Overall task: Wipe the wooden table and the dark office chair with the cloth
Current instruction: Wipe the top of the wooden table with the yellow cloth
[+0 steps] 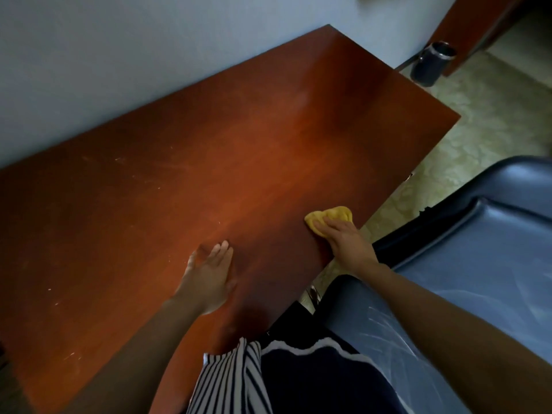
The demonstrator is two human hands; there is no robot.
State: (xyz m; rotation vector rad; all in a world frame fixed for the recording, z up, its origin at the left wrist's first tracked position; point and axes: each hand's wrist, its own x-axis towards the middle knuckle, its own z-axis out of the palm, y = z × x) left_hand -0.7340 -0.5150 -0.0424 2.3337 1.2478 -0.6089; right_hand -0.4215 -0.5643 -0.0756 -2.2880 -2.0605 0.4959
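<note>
Head view showed the right hand (343, 237) pressing a crumpled yellow cloth (330, 217) with curled fingers near the reddish-brown wooden table's (179, 174) right edge. The left hand (209, 276) lay flat, fingers straight, on the tabletop. A dark blue-grey padded office chair (478, 264) stood just beside the table.

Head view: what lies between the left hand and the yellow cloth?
Bare wooden table only, in the head view, from the left hand to the yellow cloth under the right hand.
</note>
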